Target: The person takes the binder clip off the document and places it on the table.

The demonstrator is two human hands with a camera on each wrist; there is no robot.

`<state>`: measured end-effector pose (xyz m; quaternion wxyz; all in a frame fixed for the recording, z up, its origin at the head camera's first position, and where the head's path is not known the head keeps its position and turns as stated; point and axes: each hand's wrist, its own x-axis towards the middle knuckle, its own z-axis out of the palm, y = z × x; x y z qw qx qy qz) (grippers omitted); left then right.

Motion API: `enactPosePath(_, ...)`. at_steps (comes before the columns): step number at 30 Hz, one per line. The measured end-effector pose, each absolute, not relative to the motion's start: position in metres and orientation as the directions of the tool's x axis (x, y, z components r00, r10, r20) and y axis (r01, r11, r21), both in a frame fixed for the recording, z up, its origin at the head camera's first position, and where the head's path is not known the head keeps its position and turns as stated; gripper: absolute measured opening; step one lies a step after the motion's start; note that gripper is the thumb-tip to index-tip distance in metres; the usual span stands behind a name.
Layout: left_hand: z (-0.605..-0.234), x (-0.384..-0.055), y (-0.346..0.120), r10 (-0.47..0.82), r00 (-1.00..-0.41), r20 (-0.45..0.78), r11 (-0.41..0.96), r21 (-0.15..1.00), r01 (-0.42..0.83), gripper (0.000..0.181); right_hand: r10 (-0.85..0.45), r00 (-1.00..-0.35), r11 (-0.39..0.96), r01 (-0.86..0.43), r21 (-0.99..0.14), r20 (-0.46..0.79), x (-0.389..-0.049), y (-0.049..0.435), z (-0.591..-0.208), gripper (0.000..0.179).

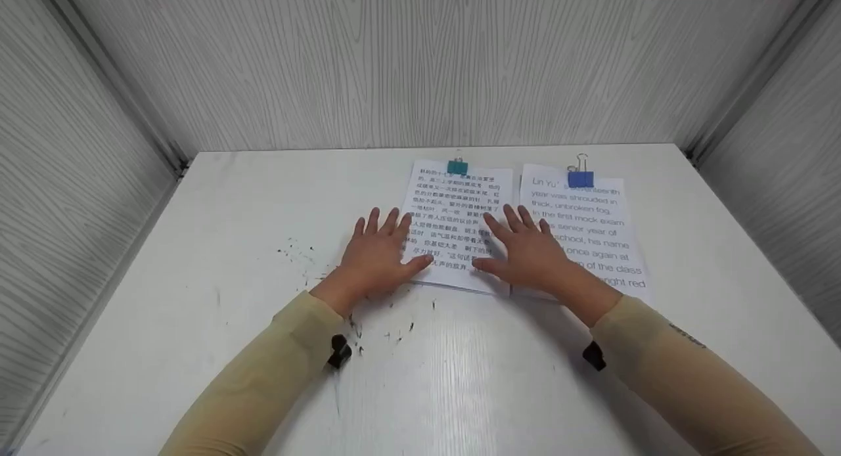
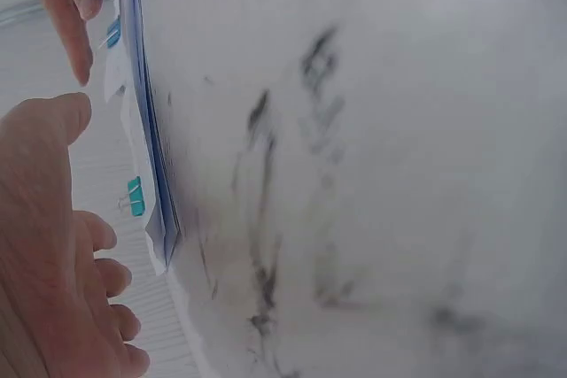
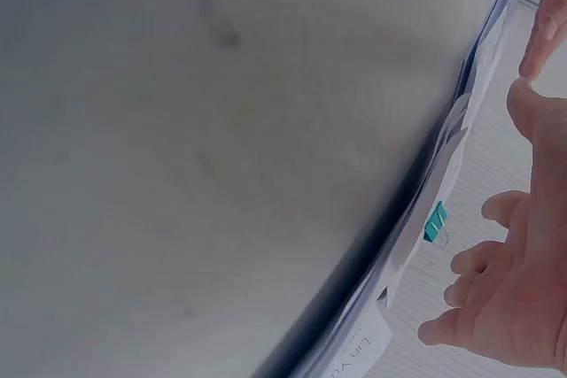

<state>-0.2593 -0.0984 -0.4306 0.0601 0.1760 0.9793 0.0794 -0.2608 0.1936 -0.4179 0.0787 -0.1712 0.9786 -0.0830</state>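
Two clipped stacks of printed sheets lie side by side on the white table. The left stack (image 1: 453, 203) carries Chinese text and a teal binder clip (image 1: 458, 167) at its top edge. English text in larger print covers the right stack (image 1: 578, 216), topped by a blue binder clip (image 1: 581, 179). My left hand (image 1: 378, 255), fingers spread, overlaps the left stack's left edge in the head view. Fingers spread too, my right hand (image 1: 529, 252) overlaps both stacks where they meet. Neither hand grips anything; in the wrist views, the palms (image 2: 35, 245) (image 3: 532, 289) show beside the stacks' edges.
Dark marks (image 1: 355, 324) dot the table in front of the left stack. A grey wood-grain panel (image 1: 420, 62) rises behind the table, with side panels at left (image 1: 59, 180) and right (image 1: 782, 154). Long beige sleeves (image 1: 263, 370) cover both forearms.
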Motion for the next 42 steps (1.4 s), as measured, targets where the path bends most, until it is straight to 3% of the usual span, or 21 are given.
enactPosePath(7, -0.429, -0.264, -0.096, 0.374, -0.917, -0.136, 0.919, 0.186, 0.347, 0.096, -0.363, -0.912, 0.929, -0.337, -0.154, -0.191, -0.267, 0.193, -0.421, 0.095)
enactPosePath(19, -0.432, -0.264, -0.095, 0.382, -0.902, -0.2, 0.917, 0.201, 0.344, 0.089, -0.383, -0.884, 0.919, -0.335, -0.21, -0.269, -0.269, 0.191, -0.423, 0.095)
enactPosePath(31, -0.426, -0.257, -0.091, 0.39, -0.895, -0.218, 0.918, 0.166, 0.36, 0.092, -0.419, -0.868, 0.903, -0.37, -0.216, -0.265, -0.263, 0.193, -0.421, 0.092)
enactPosePath(42, -0.425, -0.242, -0.097, 0.475, -0.858, -0.195, 0.88, 0.127, 0.458, 0.091, -0.484, -0.845, 0.873, -0.445, -0.201, -0.229, -0.253, 0.196, -0.424, 0.09)
